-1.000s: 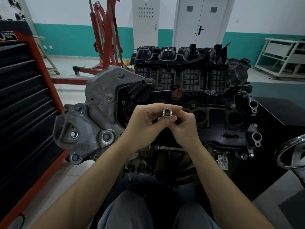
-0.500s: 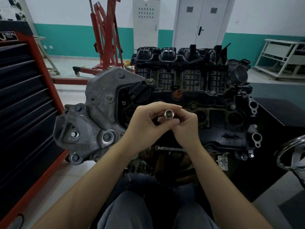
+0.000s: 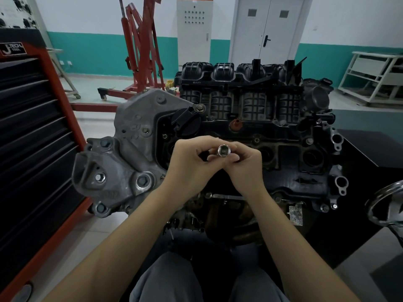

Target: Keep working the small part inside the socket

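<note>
Pale tiled floor (image 3: pixel 91 232), red engine hoist (image 3: pixel 139 51), tool cabinet (image 3: pixel 32 138)

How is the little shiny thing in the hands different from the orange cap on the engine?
The socket is silvery metal; the orange cap looks like dull plastic. The socket is pinched up in the air between the left hand and the right hand; the orange cap sits untouched on the black engine cover. The socket shows its hollow open end to the camera; the orange cap shows a closed top. Both are small and round.
</note>
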{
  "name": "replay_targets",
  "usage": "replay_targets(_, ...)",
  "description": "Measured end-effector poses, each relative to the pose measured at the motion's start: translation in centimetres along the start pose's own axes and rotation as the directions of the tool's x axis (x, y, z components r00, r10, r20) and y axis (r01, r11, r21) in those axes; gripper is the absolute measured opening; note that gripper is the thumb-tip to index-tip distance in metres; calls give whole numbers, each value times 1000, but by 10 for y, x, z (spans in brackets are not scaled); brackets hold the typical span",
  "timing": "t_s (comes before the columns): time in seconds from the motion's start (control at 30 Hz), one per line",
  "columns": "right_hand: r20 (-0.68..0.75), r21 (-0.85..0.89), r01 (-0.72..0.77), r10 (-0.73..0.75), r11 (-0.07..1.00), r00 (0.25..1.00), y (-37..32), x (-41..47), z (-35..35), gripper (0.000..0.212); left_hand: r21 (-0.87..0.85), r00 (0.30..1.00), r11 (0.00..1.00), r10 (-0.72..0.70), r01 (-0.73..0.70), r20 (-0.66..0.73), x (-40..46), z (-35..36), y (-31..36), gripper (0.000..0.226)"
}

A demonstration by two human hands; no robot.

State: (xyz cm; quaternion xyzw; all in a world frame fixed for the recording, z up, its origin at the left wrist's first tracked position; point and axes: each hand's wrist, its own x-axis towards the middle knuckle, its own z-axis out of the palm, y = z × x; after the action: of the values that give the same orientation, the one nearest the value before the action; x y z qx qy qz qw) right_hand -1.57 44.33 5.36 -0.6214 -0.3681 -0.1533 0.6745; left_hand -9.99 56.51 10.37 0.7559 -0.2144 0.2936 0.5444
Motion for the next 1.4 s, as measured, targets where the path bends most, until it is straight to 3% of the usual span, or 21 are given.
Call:
replay_targets(0.2, 37, -42, 50, -48, 998, 998, -1, 1, -3, 22, -125, 993, 992, -23, 37, 113, 0, -1, 0, 25)
replay_targets(0.4, -8, -18, 18, -18, 1000, 1000, 1, 0, -1, 18, -52, 1000, 999, 1, -1, 1, 0, 4, 0, 18)
replay_targets(0.6, 12, -63, 53, -52, 997, 999, -3, 0, -1, 14, -126, 997, 991, -31, 39, 70, -1, 3, 1, 26)
replay_targets(0.73, -35, -26, 25, -26, 999, 999, 0, -1, 1, 21, -19, 1000, 1000, 21, -21, 2, -1, 3, 1, 23)
replay_targets(0.87, 20, -69, 57, -55, 996, 998, -3, 0, -3, 19, -3, 999, 1000, 31, -31, -14, -2, 1, 1, 19)
replay_targets(1.03, 58, -87, 20, -15, 996, 998, -8, 1, -8, 27, -119, 995, 993, -2, 15, 102, -1, -2, 1, 32)
replay_targets(1.23, 44, -108, 0, 5, 994, 999, -12, 4, -4, 18, 39, 1000, 999, 28, -28, -8, 0, -1, 0, 18)
replay_targets(1.4, 163, -145, 13, 10, 989, 987, -19, 6, -10, 30, -61, 994, 997, -32, 39, 100, 1, -5, -1, 25)
